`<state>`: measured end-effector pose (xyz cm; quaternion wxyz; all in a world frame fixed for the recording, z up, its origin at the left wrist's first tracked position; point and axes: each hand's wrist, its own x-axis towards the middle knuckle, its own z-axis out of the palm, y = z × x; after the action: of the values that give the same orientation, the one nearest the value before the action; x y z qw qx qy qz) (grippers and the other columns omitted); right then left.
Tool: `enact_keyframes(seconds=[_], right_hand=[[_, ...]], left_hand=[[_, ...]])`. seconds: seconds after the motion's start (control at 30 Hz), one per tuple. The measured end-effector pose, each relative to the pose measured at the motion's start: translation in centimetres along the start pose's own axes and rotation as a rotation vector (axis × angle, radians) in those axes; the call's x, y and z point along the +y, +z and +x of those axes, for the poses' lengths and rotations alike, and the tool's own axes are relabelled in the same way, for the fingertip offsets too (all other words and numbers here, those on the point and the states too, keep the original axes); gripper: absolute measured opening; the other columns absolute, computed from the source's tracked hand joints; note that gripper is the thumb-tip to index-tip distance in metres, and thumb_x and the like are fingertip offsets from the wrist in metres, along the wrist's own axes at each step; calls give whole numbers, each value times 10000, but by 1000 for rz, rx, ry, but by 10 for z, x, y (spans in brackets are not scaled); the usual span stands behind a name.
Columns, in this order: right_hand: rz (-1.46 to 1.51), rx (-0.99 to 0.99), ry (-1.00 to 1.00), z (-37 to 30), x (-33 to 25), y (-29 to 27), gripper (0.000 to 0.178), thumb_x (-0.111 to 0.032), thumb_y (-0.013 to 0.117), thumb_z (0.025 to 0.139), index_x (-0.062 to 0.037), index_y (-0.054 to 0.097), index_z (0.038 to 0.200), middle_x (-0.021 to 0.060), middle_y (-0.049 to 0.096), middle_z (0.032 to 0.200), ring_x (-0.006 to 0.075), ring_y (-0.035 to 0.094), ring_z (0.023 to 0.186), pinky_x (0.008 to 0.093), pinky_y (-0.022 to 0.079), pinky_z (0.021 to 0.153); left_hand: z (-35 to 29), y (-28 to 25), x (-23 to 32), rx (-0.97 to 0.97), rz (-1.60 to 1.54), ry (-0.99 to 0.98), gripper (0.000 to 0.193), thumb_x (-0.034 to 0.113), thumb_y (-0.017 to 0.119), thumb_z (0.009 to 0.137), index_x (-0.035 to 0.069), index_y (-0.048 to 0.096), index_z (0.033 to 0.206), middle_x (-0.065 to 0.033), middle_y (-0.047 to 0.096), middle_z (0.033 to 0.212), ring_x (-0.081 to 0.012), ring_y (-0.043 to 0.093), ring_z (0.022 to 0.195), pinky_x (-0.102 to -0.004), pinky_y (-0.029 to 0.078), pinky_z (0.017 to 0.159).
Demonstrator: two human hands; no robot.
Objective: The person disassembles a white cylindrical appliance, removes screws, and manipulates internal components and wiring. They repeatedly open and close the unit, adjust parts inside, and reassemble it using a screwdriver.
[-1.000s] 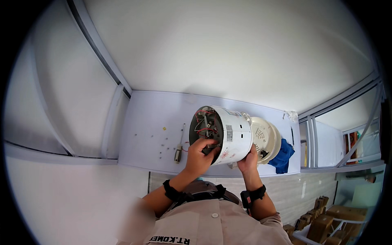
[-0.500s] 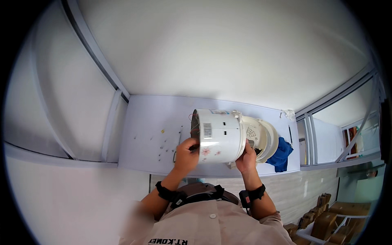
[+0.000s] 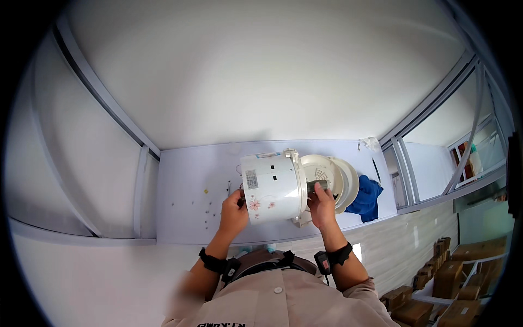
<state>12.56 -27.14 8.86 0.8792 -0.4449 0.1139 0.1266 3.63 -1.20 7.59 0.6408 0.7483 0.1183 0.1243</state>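
Note:
A white rice cooker body (image 3: 275, 191) with pink flowers and a label lies on its side, held across the table in front of me. My left hand (image 3: 234, 214) grips the edge of its left end, some fingers hidden behind or inside it. Beside the right rim, my right hand (image 3: 321, 206) is closed with its thumb on a short dark grey cylindrical piece (image 3: 317, 186). That piece projects from the cooker's open end. Whether the right fingers also press the rim cannot be made out. Just beyond is a cream round lid part (image 3: 348, 185).
Several small screws (image 3: 207, 213) and a small yellow piece (image 3: 206, 191) are scattered on the white table (image 3: 182, 229). A blue cloth (image 3: 366, 200) lies at the right, with a thin dark tool (image 3: 376, 169) behind it. Cardboard boxes (image 3: 448, 278) stand at lower right.
The cooker body has shifted left and slightly down in view, along with both hands. My right thumb now rests on the grey cylindrical piece, which shows more clearly.

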Motion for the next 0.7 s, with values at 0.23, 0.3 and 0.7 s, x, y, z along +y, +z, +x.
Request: enact_keyframes(seconds=[0.23, 0.3, 0.7], right_hand=[[-240, -49, -74, 2, -29, -4, 217, -177, 680, 1045, -44, 610, 1202, 107, 715, 1030, 187, 715, 862, 321, 597, 745], [-446, -77, -72, 5, -40, -11, 211, -210, 690, 1047, -32, 626, 1142, 101, 709, 959, 180, 707, 758, 303, 588, 667], [-705, -281, -155, 29, -41, -42, 536, -468, 501, 1133, -53, 563, 1466, 38, 634, 959, 129, 612, 799, 266, 528, 755]], left_hand=[[13, -8, 0, -87, -53, -87, 219, 82, 717, 996, -28, 711, 1185, -102, 789, 987, -140, 723, 862, -301, 570, 802], [16, -10, 0, -111, -55, -139, 231, 81, 716, 996, -30, 709, 1199, -101, 786, 990, -138, 718, 861, -301, 569, 807], [22, -11, 2, -146, -100, -106, 275, 56, 710, 1001, -2, 696, 1270, -77, 774, 983, -121, 715, 853, -292, 581, 742]])
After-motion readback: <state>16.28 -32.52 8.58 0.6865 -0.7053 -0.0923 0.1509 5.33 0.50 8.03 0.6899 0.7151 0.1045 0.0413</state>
